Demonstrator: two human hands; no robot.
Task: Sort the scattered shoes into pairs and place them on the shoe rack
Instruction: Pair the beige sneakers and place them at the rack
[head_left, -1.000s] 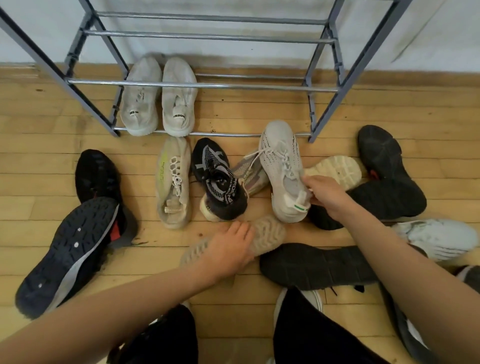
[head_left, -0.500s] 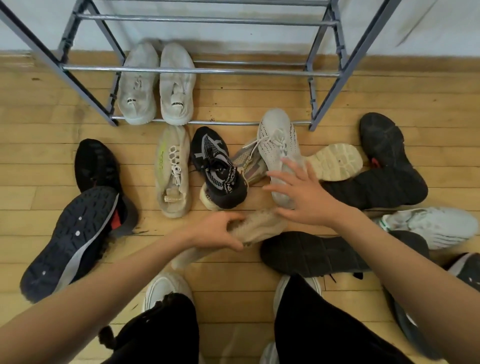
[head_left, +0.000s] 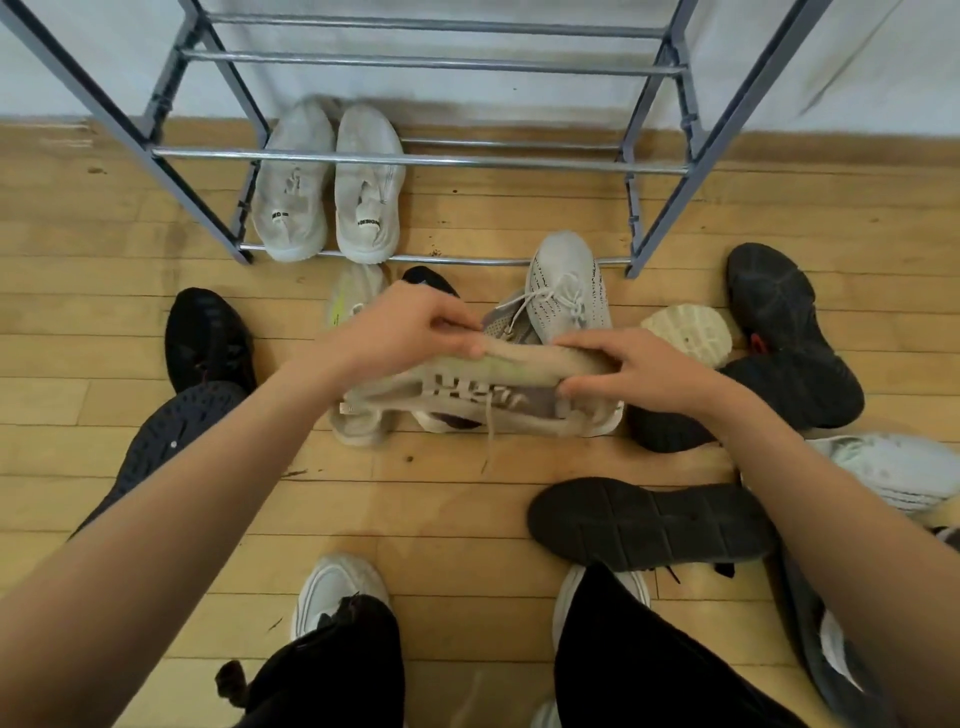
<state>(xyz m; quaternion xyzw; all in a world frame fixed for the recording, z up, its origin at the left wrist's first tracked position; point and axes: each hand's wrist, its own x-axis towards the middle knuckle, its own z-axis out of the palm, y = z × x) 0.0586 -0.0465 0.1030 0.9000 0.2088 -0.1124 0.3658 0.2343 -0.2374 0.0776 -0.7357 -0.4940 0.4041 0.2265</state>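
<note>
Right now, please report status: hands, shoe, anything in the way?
Left hand and right hand both grip the beige shoe, on its side. Shoe rack holds one white pair. Grey sneaker lies before the rack.

Held shoe (head_left: 498, 374) runs crosswise between the hands: left hand (head_left: 395, 332) grips one end, right hand (head_left: 639, 374) the other. Laced sneaker (head_left: 566, 286) just beyond right hand, toe at the rack (head_left: 415, 158) front rail. Rack beyond both hands. Pair (head_left: 327, 182) on its bottom rails, beyond left hand. Two side shoes (head_left: 208, 338) left of left hand, one partly on the other. Upturned sole (head_left: 685, 332) just right of right hand. Flipped shoe (head_left: 649, 525) on the near side of right hand.
</note>
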